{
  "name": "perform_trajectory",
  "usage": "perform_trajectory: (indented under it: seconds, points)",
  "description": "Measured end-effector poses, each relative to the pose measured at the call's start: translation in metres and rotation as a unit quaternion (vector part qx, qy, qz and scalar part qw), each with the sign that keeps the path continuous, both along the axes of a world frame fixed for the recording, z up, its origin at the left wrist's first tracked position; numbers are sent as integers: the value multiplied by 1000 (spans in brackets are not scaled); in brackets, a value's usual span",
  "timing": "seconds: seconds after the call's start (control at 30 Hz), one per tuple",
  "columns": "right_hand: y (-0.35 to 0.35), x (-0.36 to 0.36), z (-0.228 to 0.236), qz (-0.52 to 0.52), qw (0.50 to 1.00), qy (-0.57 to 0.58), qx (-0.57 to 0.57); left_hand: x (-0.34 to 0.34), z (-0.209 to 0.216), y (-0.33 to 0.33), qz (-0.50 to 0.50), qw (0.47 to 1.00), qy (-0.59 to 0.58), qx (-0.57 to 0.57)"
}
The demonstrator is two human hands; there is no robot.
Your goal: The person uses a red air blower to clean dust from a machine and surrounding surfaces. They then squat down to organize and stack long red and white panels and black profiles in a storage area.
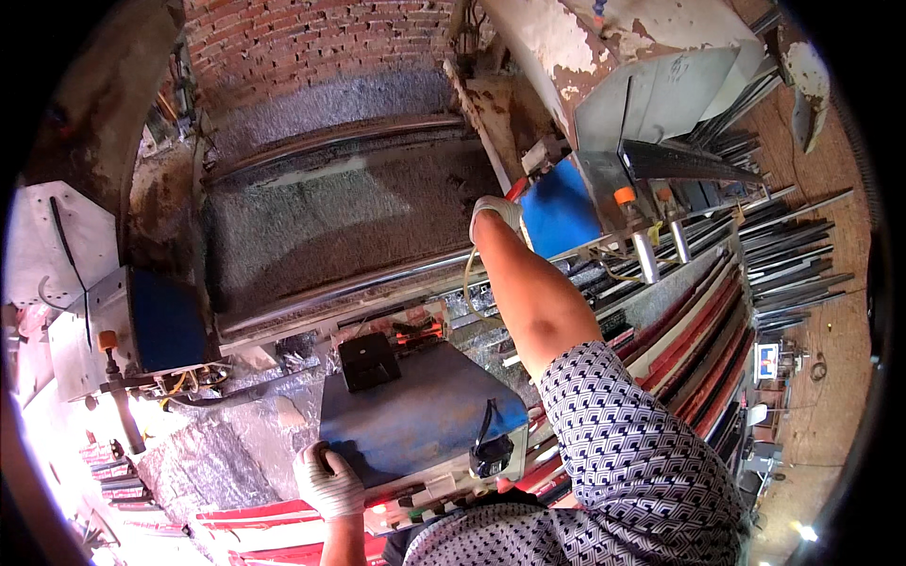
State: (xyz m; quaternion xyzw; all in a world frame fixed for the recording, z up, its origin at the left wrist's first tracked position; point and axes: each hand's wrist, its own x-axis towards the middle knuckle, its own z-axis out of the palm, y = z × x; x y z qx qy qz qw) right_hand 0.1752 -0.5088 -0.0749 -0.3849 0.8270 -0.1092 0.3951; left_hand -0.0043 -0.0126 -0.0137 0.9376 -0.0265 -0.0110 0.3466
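Note:
My right hand, in a white glove, reaches far forward over the machine and is closed. A red tool shows beyond its fingers, and a thin pale hose loops down below; the grip itself is mostly hidden. In a ribbed white glove, my left hand is closed at the near left corner of a scuffed blue panel. On that panel lie a black box and, at its right edge, a black tape measure. Under my right hand is the end of the dusty machine bed.
Metal housings with blue side plates flank the bed. Orange-topped metal cylinders stand at the right. Several long dark bars and red strips lie to the right. Behind rises a brick wall.

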Motion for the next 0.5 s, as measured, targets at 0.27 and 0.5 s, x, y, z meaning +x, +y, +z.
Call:
perform_trajectory:
  seconds: [0.27,0.5]
  points:
    - [-51,2,-63,158,970,183,32,-2,5,-4,-2,1000,12,-19]
    - [-1,16,-5,177,976,-9,-128,-1,2,4,4,1000,10,0]
